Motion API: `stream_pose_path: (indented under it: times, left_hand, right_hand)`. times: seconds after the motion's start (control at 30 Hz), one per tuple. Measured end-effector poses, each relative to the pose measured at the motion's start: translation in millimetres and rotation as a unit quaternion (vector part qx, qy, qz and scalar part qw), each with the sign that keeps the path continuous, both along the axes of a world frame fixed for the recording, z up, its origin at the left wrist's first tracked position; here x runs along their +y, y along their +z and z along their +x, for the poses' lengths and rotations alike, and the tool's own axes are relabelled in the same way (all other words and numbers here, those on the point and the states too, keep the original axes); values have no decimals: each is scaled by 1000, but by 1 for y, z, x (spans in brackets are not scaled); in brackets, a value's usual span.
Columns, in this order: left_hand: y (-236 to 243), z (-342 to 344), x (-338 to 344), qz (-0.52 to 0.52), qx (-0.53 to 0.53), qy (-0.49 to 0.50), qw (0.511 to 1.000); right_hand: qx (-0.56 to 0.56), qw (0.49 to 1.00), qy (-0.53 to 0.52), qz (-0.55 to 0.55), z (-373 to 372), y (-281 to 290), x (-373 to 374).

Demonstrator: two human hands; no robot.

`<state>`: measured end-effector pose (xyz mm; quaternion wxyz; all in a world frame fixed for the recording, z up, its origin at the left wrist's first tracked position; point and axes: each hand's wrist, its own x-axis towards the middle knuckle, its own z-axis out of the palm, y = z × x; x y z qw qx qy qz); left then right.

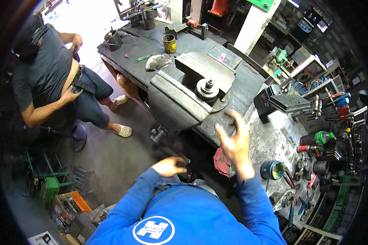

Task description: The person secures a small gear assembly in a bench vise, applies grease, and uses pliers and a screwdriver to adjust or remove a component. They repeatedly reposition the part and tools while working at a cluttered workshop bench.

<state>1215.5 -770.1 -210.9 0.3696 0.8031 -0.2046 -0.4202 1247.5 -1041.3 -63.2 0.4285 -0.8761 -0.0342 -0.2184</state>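
Note:
A large bench vise point(176, 100) stands at the bench's near edge. Between its jaws sits a metal gear point(207, 90) with a stepped shaft end pointing up. My left hand point(169, 166) is low, below the vise, with its fingers curled at the end of the dark vise handle point(183, 156); the grip is partly hidden in shadow. To the right of the vise, my right hand point(236, 143) is raised with fingers spread and nothing in it. Under that hand, a red cloth-like thing point(223, 162) hangs by the bench edge.
Another person point(49, 73) stands at the left. On the bench are a yellow can point(169, 43), a crumpled rag point(158, 62), a green-handled tool point(143, 58) and a black pot point(113, 40). At right are an open black case point(280, 100), a blue tin point(272, 170) and pliers point(289, 177).

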Motion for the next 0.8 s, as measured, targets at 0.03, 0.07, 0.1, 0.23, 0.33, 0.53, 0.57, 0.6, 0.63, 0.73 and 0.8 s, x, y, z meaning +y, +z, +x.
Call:
stream_pose_path:
  times: [0.03,0.07,0.1,0.23,0.33,0.53,0.57,0.6,0.63,0.73,0.8]
  left_hand:
    - [30,8,16,-91,74,20,993]
    - [62,17,30,-184,147,48,971]
    - [94,29,43,-256,173,60,949]
    - [189,92,57,-355,-97,106,924]
    - [211,142,22,-300,-402,130,855]
    - [204,197,-50,-224,-570,-7,790]
    - [201,200,-57,-227,-536,-8,813]
    - [198,203,-64,-230,-526,-16,818]
    - [195,204,-68,-232,-517,-17,824]
    - [191,206,-68,-164,-483,-22,860]
    - [190,204,-68,-141,-469,-22,872]
  right_hand:
    - [58,997,20,47,-22,-16,3]
    - [126,988,39,78,-46,-34,6]
    - [190,974,69,103,-68,-55,12]
    - [411,874,61,253,-109,-153,48]
    - [445,859,-98,231,-95,-225,72]
    - [489,582,-354,545,-68,-310,119]
    - [493,572,-370,541,-64,-318,127]
    - [491,569,-373,545,-60,-326,135]
    - [483,574,-368,549,-57,-334,142]
    - [354,566,-433,605,-50,-366,151]
    - [268,358,-486,751,-48,-392,146]
